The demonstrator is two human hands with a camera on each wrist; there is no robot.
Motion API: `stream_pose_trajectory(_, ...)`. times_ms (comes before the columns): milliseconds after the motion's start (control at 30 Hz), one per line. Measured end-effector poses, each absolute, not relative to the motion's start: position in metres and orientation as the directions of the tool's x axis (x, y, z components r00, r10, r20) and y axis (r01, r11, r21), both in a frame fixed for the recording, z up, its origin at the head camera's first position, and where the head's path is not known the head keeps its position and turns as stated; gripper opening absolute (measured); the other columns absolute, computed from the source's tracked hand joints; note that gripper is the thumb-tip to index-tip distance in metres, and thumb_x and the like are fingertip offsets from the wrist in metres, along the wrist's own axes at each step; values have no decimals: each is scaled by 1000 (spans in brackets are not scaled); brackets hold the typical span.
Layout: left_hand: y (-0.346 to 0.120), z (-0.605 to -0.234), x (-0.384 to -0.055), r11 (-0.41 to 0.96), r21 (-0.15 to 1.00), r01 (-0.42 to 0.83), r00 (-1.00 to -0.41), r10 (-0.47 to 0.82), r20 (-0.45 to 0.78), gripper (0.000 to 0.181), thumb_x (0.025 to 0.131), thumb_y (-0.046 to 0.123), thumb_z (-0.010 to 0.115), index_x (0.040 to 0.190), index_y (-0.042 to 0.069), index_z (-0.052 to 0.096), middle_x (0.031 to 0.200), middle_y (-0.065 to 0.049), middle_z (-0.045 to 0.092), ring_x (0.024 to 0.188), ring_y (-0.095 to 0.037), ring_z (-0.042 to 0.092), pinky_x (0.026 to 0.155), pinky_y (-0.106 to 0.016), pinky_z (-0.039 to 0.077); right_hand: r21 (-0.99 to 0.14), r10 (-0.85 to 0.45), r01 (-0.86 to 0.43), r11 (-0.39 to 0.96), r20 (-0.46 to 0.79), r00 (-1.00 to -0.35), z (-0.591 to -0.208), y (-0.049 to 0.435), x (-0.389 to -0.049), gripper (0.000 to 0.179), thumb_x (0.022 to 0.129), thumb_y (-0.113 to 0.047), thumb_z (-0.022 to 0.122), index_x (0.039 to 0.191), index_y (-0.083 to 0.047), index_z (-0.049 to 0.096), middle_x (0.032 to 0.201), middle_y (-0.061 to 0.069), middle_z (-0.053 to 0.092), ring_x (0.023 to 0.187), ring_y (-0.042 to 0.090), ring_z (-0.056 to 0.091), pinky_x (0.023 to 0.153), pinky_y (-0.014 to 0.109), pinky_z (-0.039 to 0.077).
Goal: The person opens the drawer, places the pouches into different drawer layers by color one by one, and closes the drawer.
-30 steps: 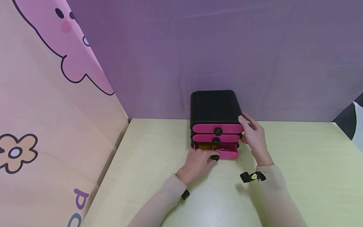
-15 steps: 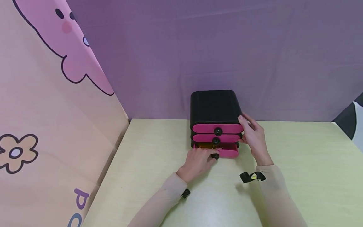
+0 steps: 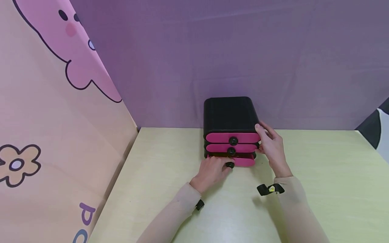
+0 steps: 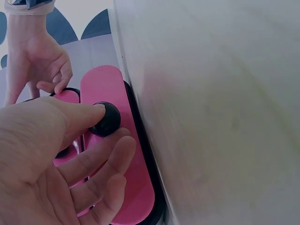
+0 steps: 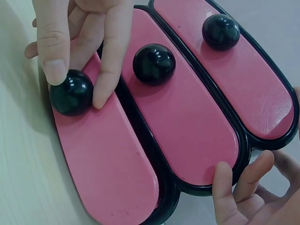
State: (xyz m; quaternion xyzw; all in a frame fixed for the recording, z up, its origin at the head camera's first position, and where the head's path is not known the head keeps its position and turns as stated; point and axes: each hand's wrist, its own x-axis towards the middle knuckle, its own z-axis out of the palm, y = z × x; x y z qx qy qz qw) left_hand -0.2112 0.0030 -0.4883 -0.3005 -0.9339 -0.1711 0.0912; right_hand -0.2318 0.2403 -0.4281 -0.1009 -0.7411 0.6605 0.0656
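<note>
A black cabinet [image 3: 231,114] with three pink drawers stands at the back of the table. Its bottom drawer [image 3: 245,162] juts out slightly in the head view, a narrow dark gap showing above its front. My left hand [image 3: 211,172] pinches that drawer's round black knob [image 5: 71,93] between thumb and fingers; the other fingers lie near the pink front. On the cabinet's right side, my right hand [image 3: 271,148] holds the body, thumb at the top front corner. In the right wrist view, a fingertip [image 5: 222,174] touches the end of the middle drawer [image 5: 187,122].
The top drawer [image 3: 218,137] is flush in the cabinet. A purple cloth wall [image 3: 170,67] rises right behind the table [image 3: 164,158], and a cartoon-printed panel [image 3: 60,128] runs along the left side.
The bottom drawer has slid inward, with my left hand moving forward on its knob. The yellowish contents seen inside earlier are now mostly hidden. My right hand stays in place.
</note>
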Motion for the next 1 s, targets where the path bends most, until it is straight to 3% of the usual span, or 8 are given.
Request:
stream_pose_trajectory(400, 4, -486, -215, 766, 305, 566, -823, 501, 267, 23, 103, 30, 72, 124, 33, 80, 71, 10, 63, 57, -7, 44, 45, -21, 32, -993, 241, 61, 99, -35, -970, -429, 240, -232, 70, 100, -60, 64, 162, -31, 47, 106, -12, 58, 55, 8, 45, 63, 22, 59)
stream_pose_trajectory(733, 2, -488, -225, 751, 360, 554, -832, 485, 270, 25, 101, 30, 76, 125, 28, 81, 75, 12, 71, 60, 0, 50, 50, -18, 34, -993, 240, 50, 104, -24, -970, -429, 239, -232, 70, 101, -59, 64, 162, -31, 47, 106, -12, 58, 53, 8, 43, 63, 23, 59)
stream_pose_trajectory(1000, 1, -489, -231, 751, 405, 522, -853, 465, 238, 22, 99, 31, 78, 120, 24, 82, 71, 12, 67, 61, 0, 51, 51, -20, 36, -988, 231, 46, 150, -10, -973, -429, 236, -232, 71, 102, -61, 61, 164, -31, 44, 111, -13, 57, 53, 8, 43, 65, 23, 60)
